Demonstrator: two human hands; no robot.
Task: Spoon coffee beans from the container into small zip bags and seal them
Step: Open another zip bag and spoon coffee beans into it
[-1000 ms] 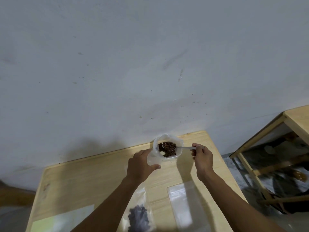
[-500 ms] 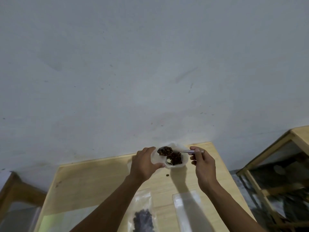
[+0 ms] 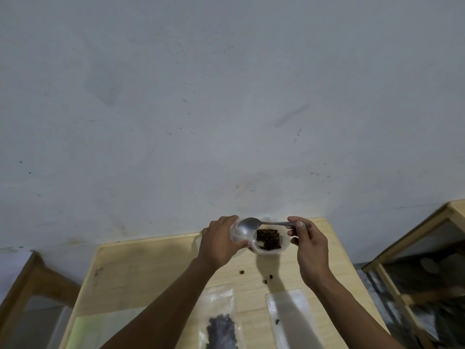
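Note:
A clear plastic container (image 3: 283,245) of brown coffee beans (image 3: 268,239) stands at the far edge of the wooden table (image 3: 151,268). My left hand (image 3: 217,241) is shut on a small clear zip bag (image 3: 237,236), held up just left of the container. My right hand (image 3: 310,245) pinches the handle of a metal spoon (image 3: 247,224). The spoon's bowl looks empty and rests at the bag's mouth. I cannot see whether beans are inside the bag.
Three loose beans (image 3: 270,276) lie on the table below the container. A zip bag with beans (image 3: 221,326) and a flat empty zip bag (image 3: 289,321) lie near me. A pale green sheet (image 3: 100,331) is at the left. Wooden frames (image 3: 427,227) flank the table.
The spoon rose from the container heaped with beans and moved left to the bag; its bowl is now empty. More loose beans lie on the table.

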